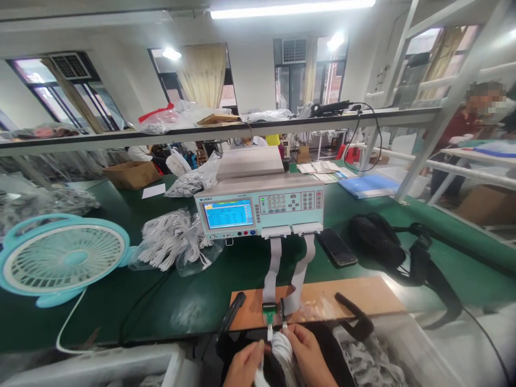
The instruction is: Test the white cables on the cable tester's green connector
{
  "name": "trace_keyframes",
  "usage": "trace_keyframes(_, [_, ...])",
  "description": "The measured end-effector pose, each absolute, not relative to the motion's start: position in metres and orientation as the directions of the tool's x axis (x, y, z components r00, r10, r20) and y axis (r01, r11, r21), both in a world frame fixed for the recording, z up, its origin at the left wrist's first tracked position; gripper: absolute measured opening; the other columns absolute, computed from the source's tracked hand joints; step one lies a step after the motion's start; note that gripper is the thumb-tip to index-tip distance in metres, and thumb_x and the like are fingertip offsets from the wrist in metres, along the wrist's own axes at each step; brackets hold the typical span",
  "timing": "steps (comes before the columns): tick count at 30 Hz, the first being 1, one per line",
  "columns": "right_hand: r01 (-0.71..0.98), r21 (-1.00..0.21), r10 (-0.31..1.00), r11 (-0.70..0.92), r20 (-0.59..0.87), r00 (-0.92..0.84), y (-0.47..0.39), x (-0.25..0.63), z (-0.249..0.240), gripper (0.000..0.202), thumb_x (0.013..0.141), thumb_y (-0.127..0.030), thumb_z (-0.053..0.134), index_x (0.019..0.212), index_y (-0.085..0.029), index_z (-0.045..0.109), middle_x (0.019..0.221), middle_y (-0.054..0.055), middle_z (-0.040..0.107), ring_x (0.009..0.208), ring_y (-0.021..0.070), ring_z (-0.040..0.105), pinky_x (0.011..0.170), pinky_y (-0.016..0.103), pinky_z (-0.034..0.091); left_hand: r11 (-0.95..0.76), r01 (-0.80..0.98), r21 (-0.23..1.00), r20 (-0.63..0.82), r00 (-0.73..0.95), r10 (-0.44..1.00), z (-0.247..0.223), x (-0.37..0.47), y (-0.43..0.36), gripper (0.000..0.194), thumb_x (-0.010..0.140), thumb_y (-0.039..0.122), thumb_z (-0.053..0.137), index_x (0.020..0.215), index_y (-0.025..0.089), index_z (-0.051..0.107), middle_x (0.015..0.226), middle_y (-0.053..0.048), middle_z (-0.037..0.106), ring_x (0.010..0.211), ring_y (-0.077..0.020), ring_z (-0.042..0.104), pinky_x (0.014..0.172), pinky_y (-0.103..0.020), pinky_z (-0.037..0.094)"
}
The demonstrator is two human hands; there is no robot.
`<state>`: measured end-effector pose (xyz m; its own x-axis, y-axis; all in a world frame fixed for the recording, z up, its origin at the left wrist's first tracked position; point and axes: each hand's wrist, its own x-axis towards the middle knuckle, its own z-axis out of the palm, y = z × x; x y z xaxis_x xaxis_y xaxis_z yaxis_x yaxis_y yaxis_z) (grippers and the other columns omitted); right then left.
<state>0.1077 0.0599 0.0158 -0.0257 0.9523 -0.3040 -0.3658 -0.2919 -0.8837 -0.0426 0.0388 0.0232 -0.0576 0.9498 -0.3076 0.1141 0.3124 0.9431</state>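
Observation:
A bundle of white cable [282,349] is between my two hands at the bottom centre. My left hand [246,365] is closed at the bundle's left side, its fingers pinching a part of the white cable. On the other side, my right hand [306,352] pinches the cable near a connector. One white plug [270,331] meets a small green circuit board [270,316], and a second connector end sits just right of it. Two grey ribbon cables [272,266] run from these up to a tester [262,209] with a lit blue screen.
A wooden board [363,295] lies along the green table's [173,317] front edge. Around it are a blue fan [72,258], bagged cables [165,239], a phone [337,248] and a black bag [377,236]. White bins [177,365] flank my hands. A person [455,126] is at far right.

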Motion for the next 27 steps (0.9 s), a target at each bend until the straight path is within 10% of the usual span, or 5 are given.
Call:
trace_keyframes(13, [-0.232,-0.924,0.952,-0.303,-0.286,-0.106,0.029,0.123,0.012,0.035,0.07,-0.048,0.062,0.06,-0.018,0.046,0.055,-0.005,0.043,0.052,0.0105,0.037,0.051,0.023,0.031,0.38,-0.086,0.921,-0.38,0.018,0.925,0.025,-0.006,0.019,0.035,0.073,0.049,0.06,0.068,0.014,0.06,0.058,0.003,0.053,0.058,-0.0124,0.048,0.055,-0.022,0.038])
trace_keyframes(17, [0.21,-0.957,0.962,-0.2,-0.232,-0.141,0.019,0.199,0.018,0.026,0.078,-0.038,0.051,0.061,-0.02,0.049,0.056,-0.003,0.046,0.054,0.0137,0.042,0.052,0.025,0.032,0.368,-0.113,0.923,-0.364,0.052,0.93,0.029,-0.006,0.002,0.034,0.077,0.045,0.056,0.099,0.019,0.053,0.058,0.007,0.048,0.042,-0.0067,0.039,0.04,-0.017,0.03])
trace_keyframes(21, [0.751,-0.658,0.998,0.056,0.068,-0.014,0.013,0.251,0.025,0.01,0.077,-0.028,0.056,0.078,-0.019,0.062,0.079,0.006,0.058,0.072,0.0217,0.053,0.065,0.032,0.038,0.316,-0.014,0.949,-0.313,0.091,0.945,0.027,-0.004,-0.007,0.037,0.076,0.037,0.056,0.108,0.024,0.042,0.072,0.006,0.048,0.037,-0.005,0.039,0.032,-0.017,0.031])
trace_keyframes(27, [0.455,-0.85,0.914,0.264,0.071,-0.399,0.001,0.192,0.043,0.016,0.084,-0.015,0.049,0.091,-0.019,0.062,0.082,0.004,0.06,0.075,0.016,0.056,0.066,0.025,0.043,0.083,0.256,0.963,-0.146,0.237,0.96,0.022,0.005,-0.006,0.035,0.073,0.014,0.055,0.104,0.023,0.041,0.082,0.003,0.048,0.068,-0.0116,0.051,0.063,-0.024,0.045])
